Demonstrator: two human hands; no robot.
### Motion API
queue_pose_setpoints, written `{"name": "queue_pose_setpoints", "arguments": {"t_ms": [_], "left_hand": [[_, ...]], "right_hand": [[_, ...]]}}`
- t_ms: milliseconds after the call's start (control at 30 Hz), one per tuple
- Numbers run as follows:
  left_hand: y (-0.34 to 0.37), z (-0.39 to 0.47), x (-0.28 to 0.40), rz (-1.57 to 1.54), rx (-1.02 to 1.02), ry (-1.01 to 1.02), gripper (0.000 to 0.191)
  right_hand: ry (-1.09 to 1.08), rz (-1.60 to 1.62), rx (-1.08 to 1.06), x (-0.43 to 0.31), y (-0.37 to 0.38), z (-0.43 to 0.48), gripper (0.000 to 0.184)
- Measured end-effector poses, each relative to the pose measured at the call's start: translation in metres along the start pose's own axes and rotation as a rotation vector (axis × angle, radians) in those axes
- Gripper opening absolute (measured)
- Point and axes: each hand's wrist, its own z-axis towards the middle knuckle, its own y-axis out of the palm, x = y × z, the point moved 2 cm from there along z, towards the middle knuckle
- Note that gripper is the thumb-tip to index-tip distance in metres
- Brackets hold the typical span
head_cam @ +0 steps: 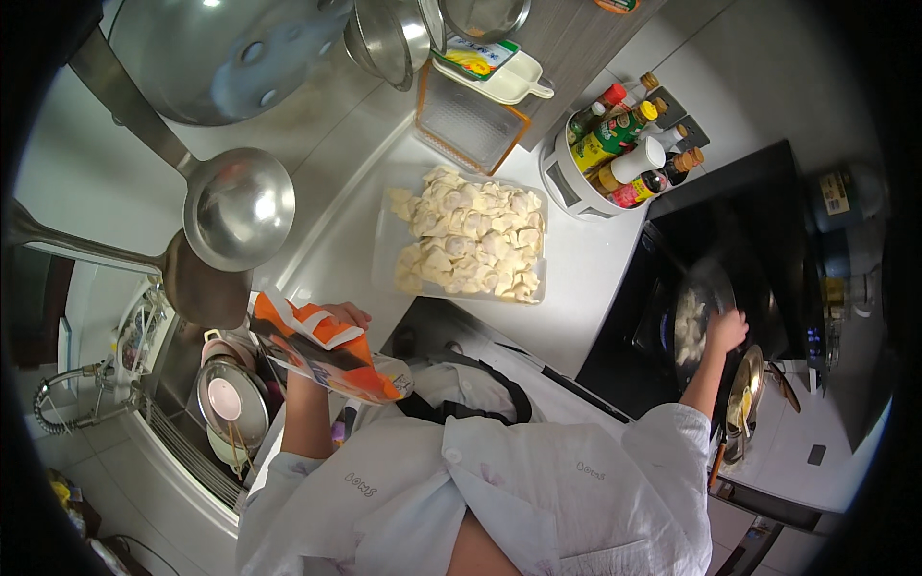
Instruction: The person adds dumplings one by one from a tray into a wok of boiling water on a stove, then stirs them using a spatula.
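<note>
My left hand (pixel 347 314) grips an orange and white plastic food package (pixel 333 347), which hides most of the fingers. It is held in front of my body, by the counter's front edge. To the right, my right hand (pixel 727 330) is over the near rim of a dark pan (pixel 709 288) on the black stove. Its fingers are curled, and whether they hold anything cannot be seen. Pale pieces (pixel 690 324) lie in the pan, with a blue flame glimpsed at its side. Many folded wontons (pixel 475 237) fill a translucent plastic tray (pixel 385 248) on the white counter.
A steel ladle (pixel 239 209) and a spatula (pixel 205 288) hang close at left. Below them, a sink (pixel 184 374) holds stacked pans. Behind the tray are a clear container (pixel 472 119) and a round rack (pixel 569 198) of seasoning bottles. A metal lid (pixel 745 389) is right of the pan.
</note>
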Motion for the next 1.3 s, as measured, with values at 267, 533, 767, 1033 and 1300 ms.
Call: {"name": "queue_pose_setpoints", "arguments": {"t_ms": [267,533,767,1033,1300], "left_hand": [[0.006,-0.008,0.007,0.002,-0.02,0.033,0.081],[-0.001,-0.03,0.026,0.041,-0.09,0.164,0.087],[0.005,-0.022,0.028,-0.048,0.025,0.054,0.04],[0.004,-0.015,0.013,-0.087,-0.002,0.041,0.035],[0.01,0.011,0.003,-0.106,-0.09,0.003,0.058]], "right_hand": [[-0.895,1.175,-0.012,-0.282,-0.116,-0.116,0.025],[-1.228,0.907,-0.088,-0.393,-0.146,-0.179,0.036],[-1.13,1.173,0.1,-0.37,-0.158,-0.183,0.029],[-0.354,0.855,0.139,-0.172,-0.114,-0.068,0.032],[0.028,0.054,-0.007,0.017,0.022,0.011,0.033]]}}
